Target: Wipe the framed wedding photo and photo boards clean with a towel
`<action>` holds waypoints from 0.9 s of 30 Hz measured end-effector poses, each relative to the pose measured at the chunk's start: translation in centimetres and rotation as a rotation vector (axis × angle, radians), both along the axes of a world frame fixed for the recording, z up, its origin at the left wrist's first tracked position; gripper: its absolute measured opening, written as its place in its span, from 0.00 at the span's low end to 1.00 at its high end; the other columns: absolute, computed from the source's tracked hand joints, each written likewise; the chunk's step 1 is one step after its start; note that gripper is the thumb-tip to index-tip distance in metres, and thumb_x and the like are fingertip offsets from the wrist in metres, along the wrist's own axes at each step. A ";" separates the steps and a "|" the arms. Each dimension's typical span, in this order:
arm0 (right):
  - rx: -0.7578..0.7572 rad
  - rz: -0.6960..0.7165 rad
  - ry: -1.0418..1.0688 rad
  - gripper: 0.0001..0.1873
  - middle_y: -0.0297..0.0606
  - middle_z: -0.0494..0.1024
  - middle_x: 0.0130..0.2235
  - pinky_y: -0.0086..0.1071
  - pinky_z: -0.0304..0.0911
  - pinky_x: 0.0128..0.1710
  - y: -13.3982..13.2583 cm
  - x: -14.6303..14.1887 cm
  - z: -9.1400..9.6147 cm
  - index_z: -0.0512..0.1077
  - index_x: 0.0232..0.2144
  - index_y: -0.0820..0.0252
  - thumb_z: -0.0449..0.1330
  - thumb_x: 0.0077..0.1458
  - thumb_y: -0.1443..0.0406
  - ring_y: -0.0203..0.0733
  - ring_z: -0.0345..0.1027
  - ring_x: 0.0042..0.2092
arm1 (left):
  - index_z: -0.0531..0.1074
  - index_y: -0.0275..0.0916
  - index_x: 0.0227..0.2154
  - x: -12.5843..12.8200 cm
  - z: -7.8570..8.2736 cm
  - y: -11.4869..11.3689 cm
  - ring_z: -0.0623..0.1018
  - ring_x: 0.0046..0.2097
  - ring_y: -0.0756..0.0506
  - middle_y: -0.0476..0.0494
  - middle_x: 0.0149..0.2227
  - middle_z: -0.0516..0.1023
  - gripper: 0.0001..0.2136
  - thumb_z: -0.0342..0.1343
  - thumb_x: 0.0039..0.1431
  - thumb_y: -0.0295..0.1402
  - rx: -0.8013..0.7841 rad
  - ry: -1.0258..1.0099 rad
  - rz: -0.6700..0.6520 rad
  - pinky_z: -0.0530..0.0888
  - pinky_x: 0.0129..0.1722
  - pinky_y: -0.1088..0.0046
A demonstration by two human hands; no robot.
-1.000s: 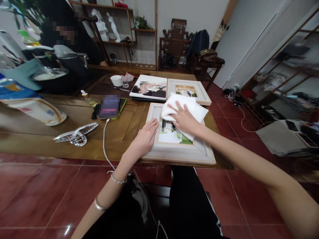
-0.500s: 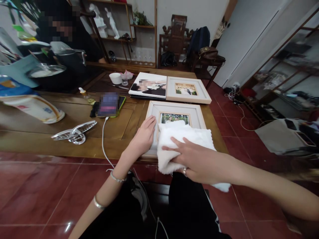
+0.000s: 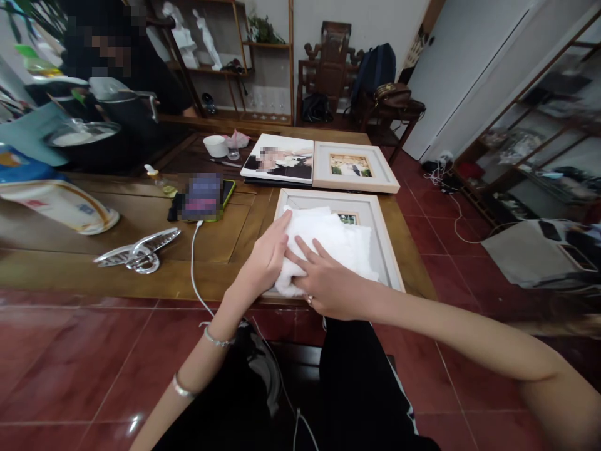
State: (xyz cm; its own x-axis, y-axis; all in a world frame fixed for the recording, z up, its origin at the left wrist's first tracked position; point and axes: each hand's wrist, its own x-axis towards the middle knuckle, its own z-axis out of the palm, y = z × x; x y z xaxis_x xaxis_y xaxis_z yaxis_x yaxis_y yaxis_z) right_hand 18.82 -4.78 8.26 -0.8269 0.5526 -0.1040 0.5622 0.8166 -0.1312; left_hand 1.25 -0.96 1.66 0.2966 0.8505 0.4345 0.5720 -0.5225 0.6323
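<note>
Wooden table [image 3: 141, 219] above red tile floor. Far left we see a shiny metal stand [image 3: 138, 250], then a phone [image 3: 204, 197] on a white cable [image 3: 193, 263]. Our left hand [image 3: 265, 260] lies flat, fingers together, on the left edge of the white picture frame [image 3: 382, 232] and touches the white towel [image 3: 338, 241]. Our right hand [image 3: 328, 285] presses flat on the towel, fingers spread, not gripping. The towel covers most of the frame's photo. Behind lie a photo print [image 3: 279, 160] and a second frame [image 3: 352, 166].
</note>
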 end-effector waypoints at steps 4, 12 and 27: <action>-0.062 -0.027 -0.065 0.19 0.47 0.50 0.69 0.57 0.42 0.66 -1.3 3.3 1.1 0.74 0.48 0.64 0.56 0.54 0.72 0.59 0.37 0.69 | 0.54 0.26 0.64 0.3 0.1 0.1 0.59 0.66 0.41 0.30 0.66 0.58 0.27 0.38 0.69 0.39 -0.059 0.145 -0.049 0.57 0.66 0.59; 0.115 -0.354 -0.127 0.15 0.40 0.57 0.67 0.58 0.46 0.65 -4.9 10.8 1.3 0.78 0.38 0.60 0.55 0.52 0.73 0.57 0.43 0.69 | 0.58 0.31 0.63 0.4 -0.6 0.6 0.58 0.67 0.40 0.34 0.66 0.57 0.23 0.39 0.68 0.34 -0.052 0.300 -0.070 0.59 0.65 0.54; 0.078 -0.304 0.110 0.19 0.49 0.60 0.65 0.61 0.43 0.63 10.6 1.8 -0.8 0.71 0.51 0.63 0.47 0.62 0.68 0.59 0.39 0.69 | 0.62 0.29 0.60 0.6 -1.6 1.2 0.60 0.66 0.39 0.32 0.63 0.63 0.21 0.40 0.68 0.32 0.012 0.353 -0.053 0.62 0.63 0.53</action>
State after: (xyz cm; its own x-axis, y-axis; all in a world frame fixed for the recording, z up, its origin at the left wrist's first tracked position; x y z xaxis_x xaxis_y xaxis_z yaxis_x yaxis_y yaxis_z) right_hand 20.60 5.79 7.43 -0.6269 0.7786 0.0290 0.7677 0.6236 -0.1478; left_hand 1.87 0.26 0.04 0.4740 0.8252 0.3072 0.7260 -0.5637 0.3940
